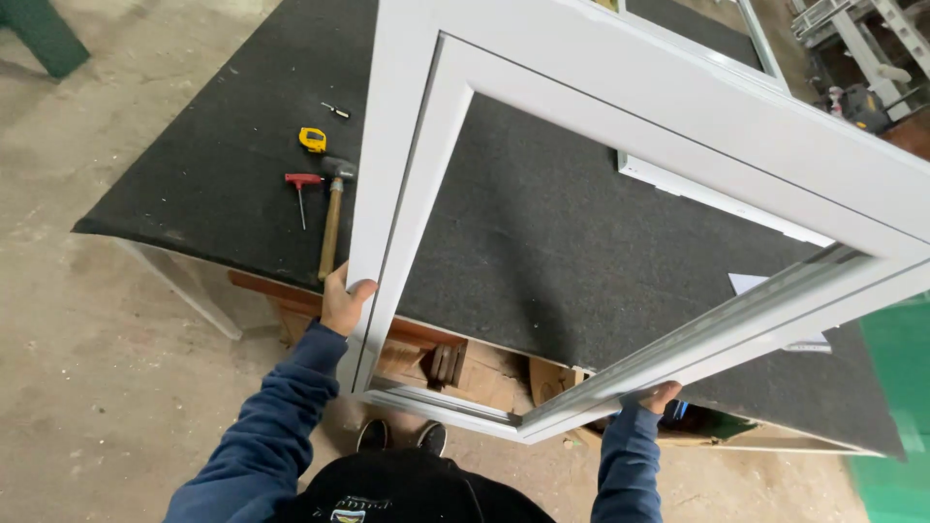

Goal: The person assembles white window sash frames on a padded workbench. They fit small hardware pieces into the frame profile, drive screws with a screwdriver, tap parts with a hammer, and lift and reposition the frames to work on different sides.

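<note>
I hold a large white window frame (pixel 668 97) tilted above a table covered in dark felt (pixel 542 242). My left hand (pixel 343 300) grips the frame's left upright near its lower corner. My right hand (pixel 659 396) clasps the frame's lower right bar from underneath, with only the fingers showing. Both arms wear blue sleeves. The frame's near corner hangs past the table's front edge, over my shoes.
On the felt to the left lie a wooden-handled mallet (pixel 333 215), a red T-handle key (pixel 302 190), a yellow tape measure (pixel 312 139) and a small bit (pixel 336 110). Another white frame (pixel 717 199) lies flat further back. Wooden blocks (pixel 446 363) sit under the table. Concrete floor (pixel 97 339) surrounds it.
</note>
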